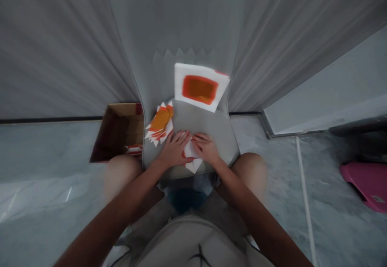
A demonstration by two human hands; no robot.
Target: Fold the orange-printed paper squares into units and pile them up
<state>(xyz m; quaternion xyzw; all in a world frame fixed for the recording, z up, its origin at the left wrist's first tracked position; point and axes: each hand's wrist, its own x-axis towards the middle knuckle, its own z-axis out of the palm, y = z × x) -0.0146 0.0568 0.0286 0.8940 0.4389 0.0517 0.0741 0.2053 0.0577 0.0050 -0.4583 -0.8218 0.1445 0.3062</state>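
Note:
My left hand (174, 149) and my right hand (206, 147) lie side by side on a grey chair seat (211, 128), fingers flat, pressing a small white and red folded paper (191, 157) between them. A pile of folded orange and white paper pieces (160, 124) lies just left of my left hand on the seat's edge. A stack of white square sheets with an orange-red centre (200, 86) leans at the back of the seat.
An open cardboard box (117, 132) stands on the floor left of the chair, with red and white papers inside. Grey curtains hang behind. My bare knees flank the seat. A pink object (367, 182) lies on the floor at right.

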